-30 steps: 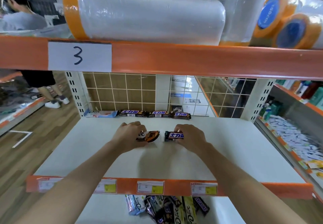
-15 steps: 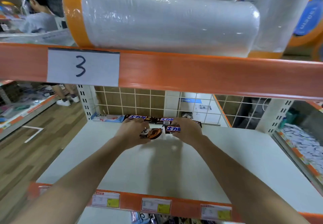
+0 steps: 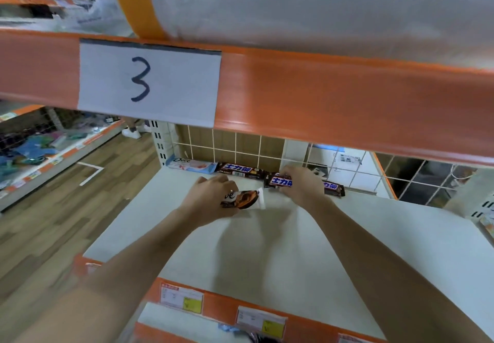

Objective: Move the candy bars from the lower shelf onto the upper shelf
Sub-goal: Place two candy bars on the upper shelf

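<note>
White shelf board (image 3: 267, 251) carries a row of candy bars (image 3: 240, 169) along its back grid. Before that row, the left hand (image 3: 211, 198) grips a Dove bar (image 3: 244, 199); the right hand (image 3: 303, 184) pinches a Snickers bar (image 3: 279, 181).

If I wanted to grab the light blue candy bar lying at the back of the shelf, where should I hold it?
Pinch the light blue candy bar across its middle, coming from the front and above. It lies flat and lengthwise against the wire grid, so the back is blocked, and its right end meets a dark candy bar. The front long edge looks free.
</note>
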